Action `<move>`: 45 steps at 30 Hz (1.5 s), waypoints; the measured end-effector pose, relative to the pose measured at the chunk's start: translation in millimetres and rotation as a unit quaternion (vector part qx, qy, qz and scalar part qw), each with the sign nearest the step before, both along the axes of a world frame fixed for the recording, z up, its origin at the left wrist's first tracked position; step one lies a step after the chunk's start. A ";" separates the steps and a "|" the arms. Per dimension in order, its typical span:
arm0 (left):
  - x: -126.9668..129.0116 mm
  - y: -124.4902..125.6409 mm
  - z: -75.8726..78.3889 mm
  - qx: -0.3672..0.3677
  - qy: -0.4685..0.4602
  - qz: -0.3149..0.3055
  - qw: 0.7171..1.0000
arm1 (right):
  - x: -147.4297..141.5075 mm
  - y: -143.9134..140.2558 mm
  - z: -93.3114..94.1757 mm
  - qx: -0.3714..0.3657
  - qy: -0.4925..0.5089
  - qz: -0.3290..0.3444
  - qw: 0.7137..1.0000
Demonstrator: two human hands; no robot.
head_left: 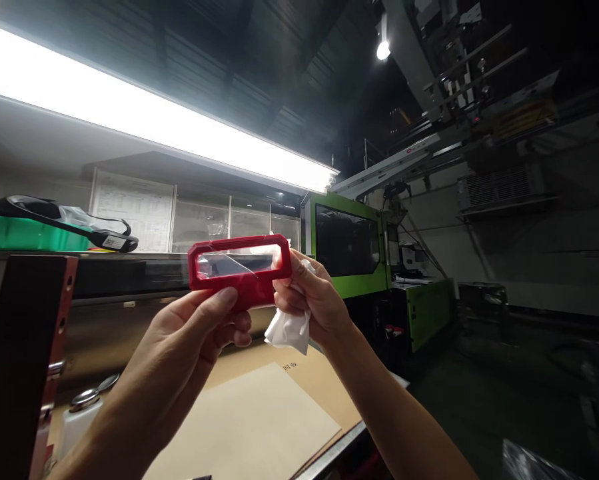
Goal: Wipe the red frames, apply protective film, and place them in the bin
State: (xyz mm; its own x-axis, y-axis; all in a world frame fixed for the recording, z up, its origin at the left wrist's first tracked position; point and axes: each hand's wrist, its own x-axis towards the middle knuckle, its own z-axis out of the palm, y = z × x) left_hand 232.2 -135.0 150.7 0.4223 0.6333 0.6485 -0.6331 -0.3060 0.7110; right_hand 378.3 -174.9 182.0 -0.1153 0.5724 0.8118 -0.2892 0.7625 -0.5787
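Observation:
Held up in front of me is a red plastic frame (252,295) with a long clear window across its upper part. My left hand (199,333) grips its lower left side, thumb on the near face and fingers behind. At the frame's right end, my right hand (312,293) is closed on a crumpled white cloth or tissue (289,330). The fingers of that hand also touch the red edge. Part of the white wad shows behind the window's upper right corner.
Below lies a cardboard sheet (249,427) on the bench. A white bottle with a metal cap (82,413) stands at lower left, beside a dark upright block (24,360). A green bin (29,233) sits on the shelf. Behind is a green machine (349,247); a lamp (154,107) hangs overhead.

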 end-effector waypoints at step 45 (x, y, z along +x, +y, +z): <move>-16.3 -5.7 26.0 0.143 -0.017 0.080 0.986 | -8.7 0.2 9.6 0.116 -0.110 -0.273 0.949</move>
